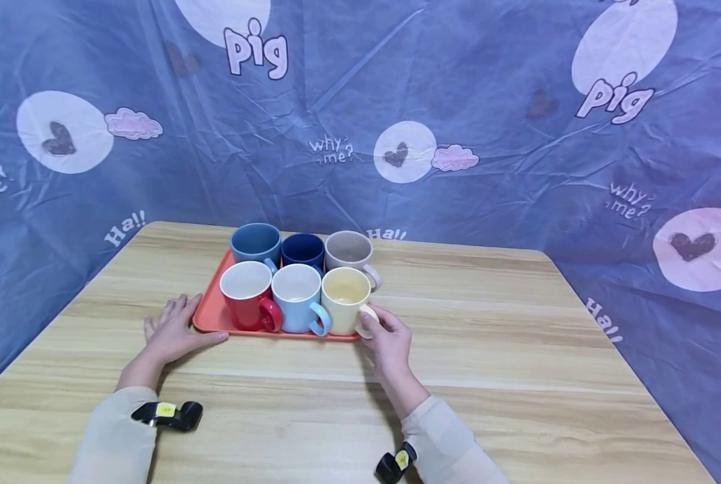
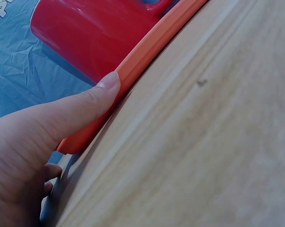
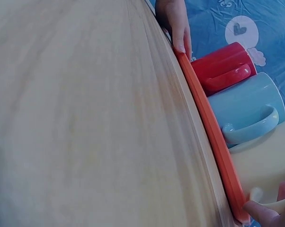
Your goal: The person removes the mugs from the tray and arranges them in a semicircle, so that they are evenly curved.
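An orange tray [image 1: 212, 313] lies on the wooden table, bearing two rows of mugs. Along the front stand a red mug [image 1: 245, 306], a light blue mug [image 1: 296, 306] and a pale yellow mug [image 1: 344, 310]. Behind them are a teal-blue mug [image 1: 253, 247], a dark blue mug [image 1: 302, 249] and a grey mug [image 1: 350, 252]. My left hand [image 1: 175, 331] lies spread at the tray's front left corner, its thumb [image 2: 93, 97] along the front rim. At the front right, my right hand [image 1: 392, 341] pinches the yellow mug's handle [image 3: 277, 205] between thumb and fingers.
The wooden table [image 1: 518, 349] extends to both sides of the tray and in front of it. A blue printed cloth [image 1: 487, 81] hangs behind the table and along its sides. Black wrist cameras [image 1: 185, 416] sit on both sleeves.
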A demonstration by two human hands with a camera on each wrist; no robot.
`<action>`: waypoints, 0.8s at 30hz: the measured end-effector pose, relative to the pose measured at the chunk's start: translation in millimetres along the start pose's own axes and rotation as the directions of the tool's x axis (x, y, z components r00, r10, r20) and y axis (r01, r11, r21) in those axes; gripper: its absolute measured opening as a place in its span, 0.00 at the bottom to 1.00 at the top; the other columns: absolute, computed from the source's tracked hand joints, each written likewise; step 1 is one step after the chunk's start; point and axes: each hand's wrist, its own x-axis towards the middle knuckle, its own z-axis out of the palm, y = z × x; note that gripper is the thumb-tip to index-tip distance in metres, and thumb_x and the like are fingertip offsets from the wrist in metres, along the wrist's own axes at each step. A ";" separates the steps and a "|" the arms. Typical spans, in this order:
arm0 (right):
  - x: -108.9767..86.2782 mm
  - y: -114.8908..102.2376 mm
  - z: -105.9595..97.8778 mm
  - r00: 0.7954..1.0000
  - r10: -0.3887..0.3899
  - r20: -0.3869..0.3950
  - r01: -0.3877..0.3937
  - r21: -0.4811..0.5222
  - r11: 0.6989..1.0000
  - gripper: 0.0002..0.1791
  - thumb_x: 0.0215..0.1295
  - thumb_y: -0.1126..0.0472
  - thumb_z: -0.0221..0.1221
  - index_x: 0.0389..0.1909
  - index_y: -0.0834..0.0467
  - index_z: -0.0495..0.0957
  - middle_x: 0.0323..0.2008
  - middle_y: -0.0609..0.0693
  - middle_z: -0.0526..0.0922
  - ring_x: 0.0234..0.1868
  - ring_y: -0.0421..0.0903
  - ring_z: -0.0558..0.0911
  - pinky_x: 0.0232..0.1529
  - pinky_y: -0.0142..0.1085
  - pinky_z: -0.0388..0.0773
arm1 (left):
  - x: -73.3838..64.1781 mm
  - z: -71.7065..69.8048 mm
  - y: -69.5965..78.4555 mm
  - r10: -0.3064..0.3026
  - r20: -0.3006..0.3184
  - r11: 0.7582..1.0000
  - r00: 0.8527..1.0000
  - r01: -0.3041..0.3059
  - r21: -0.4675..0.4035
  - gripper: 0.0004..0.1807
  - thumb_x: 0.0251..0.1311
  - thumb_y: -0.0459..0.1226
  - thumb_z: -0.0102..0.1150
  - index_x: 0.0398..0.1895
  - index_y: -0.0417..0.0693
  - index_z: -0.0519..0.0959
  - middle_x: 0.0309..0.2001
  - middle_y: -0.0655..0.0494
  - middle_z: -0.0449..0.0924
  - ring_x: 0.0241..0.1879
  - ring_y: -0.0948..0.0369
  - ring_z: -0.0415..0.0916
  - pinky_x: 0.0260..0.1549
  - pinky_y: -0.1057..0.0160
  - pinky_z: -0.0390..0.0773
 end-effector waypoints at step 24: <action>-10.3 -13.4 1.4 1.000 0.014 -0.007 -0.014 0.009 1.000 0.10 0.48 0.71 0.60 0.35 0.67 0.79 0.23 0.52 0.78 0.22 0.42 0.74 0.23 0.35 0.76 | 0.5 2.3 -2.0 -0.001 -0.015 1.000 1.000 0.001 0.010 0.59 0.32 0.65 0.58 0.64 0.38 0.49 0.60 0.27 0.40 0.59 0.36 0.28 0.44 0.34 0.19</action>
